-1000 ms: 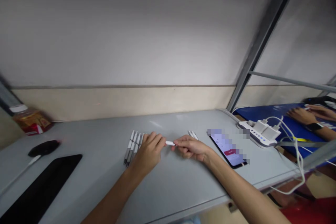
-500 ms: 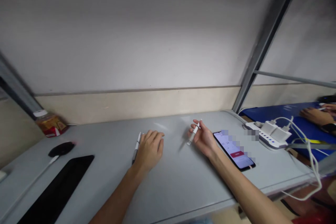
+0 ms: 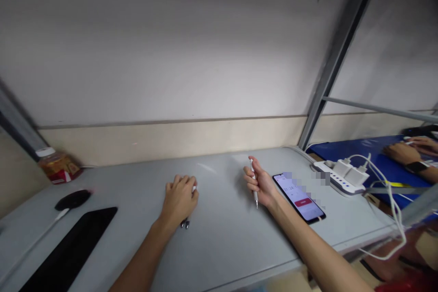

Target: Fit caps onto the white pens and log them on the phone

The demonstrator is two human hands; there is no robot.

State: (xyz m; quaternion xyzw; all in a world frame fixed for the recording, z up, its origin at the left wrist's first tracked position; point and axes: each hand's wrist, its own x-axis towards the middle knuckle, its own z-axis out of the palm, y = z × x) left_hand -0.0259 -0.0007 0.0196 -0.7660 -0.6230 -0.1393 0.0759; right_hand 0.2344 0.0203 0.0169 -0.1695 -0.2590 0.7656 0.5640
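My left hand [image 3: 178, 200] lies palm down on the grey table [image 3: 219, 237], its fingers curled over a bunch of white-and-grey pens [image 3: 185, 223] whose dark tips stick out below the palm. My right hand [image 3: 260, 183] is raised a little off the table and grips a single white pen [image 3: 253, 182], held nearly upright with its tip pointing down. A phone [image 3: 299, 197] with a lit screen lies just right of my right hand.
A black pad [image 3: 68, 251] and a black mouse-like object [image 3: 72, 200] sit at the left, with a small bottle [image 3: 56, 165] by the wall. A white power strip [image 3: 342, 175] with chargers and cables sits at the right edge. Another person's hands [image 3: 409, 150] rest on a blue surface.
My hands parted; the right one lifted a single pen and turned it upright. The left hand closed over the pen row and drew it toward me.
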